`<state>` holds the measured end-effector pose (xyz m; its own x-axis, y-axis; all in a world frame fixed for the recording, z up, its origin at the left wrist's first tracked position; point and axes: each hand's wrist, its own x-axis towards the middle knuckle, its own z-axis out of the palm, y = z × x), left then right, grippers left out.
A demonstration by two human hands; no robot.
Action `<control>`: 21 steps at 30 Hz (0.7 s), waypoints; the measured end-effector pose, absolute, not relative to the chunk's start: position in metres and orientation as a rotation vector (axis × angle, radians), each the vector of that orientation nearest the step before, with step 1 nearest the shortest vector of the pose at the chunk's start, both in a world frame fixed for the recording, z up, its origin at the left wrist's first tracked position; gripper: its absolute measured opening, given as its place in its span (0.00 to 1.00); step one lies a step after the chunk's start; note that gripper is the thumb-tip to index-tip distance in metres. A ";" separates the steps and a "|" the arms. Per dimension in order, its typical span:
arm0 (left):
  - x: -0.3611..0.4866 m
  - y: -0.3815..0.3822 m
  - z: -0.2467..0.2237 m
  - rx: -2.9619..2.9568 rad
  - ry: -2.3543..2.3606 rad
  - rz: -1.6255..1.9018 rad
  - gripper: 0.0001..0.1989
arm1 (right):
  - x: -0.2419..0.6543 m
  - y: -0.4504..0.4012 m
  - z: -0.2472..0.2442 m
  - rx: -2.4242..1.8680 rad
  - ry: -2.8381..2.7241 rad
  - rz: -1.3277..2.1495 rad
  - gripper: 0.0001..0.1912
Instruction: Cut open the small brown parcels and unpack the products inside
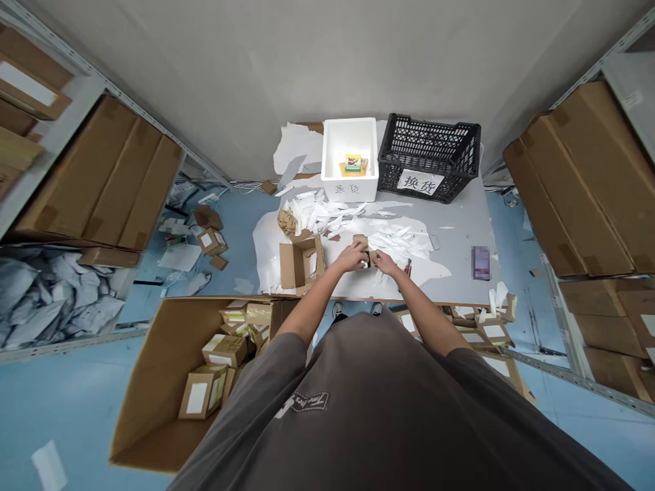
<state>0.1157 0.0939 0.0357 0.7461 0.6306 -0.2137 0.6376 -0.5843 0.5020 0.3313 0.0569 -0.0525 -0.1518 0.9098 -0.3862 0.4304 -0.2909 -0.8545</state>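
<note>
Both hands work at a small brown cardboard box (361, 241) near the front of the grey table. My left hand (353, 257) is closed on its left side, with its fingers over the top. From the right, my right hand (383, 262) grips the box's edge, fingers curled in. A flap stands up at the far side, and something dark shows between the hands, too small to name. Just right of my right hand lies a thin red and black object (408, 266). White paper strips (394, 239) are heaped beyond the hands.
An open carton (294, 266) stands left of my hands, with crumpled brown paper (286, 221) behind it. At the back are a white bin (349, 191) and a black crate (430, 164). A large carton (148, 409) holding small boxes sits at the lower left. Loaded shelves flank both sides.
</note>
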 end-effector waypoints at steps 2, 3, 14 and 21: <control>0.121 0.093 0.034 2.375 0.990 -0.032 0.07 | 0.329 0.057 -0.050 -1.678 -1.515 1.449 0.13; 0.124 0.092 0.032 2.374 1.028 -0.028 0.07 | 0.328 0.057 -0.049 -1.680 -1.515 1.447 0.13; 0.113 0.058 0.010 2.036 1.496 0.479 0.19 | 0.326 0.055 -0.045 -1.748 -1.594 1.331 0.08; 0.097 0.059 -0.022 1.448 1.602 0.419 0.28 | 0.326 0.052 -0.046 -1.774 -1.573 1.323 0.10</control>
<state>0.0966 0.0591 -0.0219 0.0997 0.9157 -0.3894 0.6074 0.2539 0.7527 0.3260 0.0520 -0.0465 -0.0947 0.9249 -0.3682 0.5214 -0.2690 -0.8098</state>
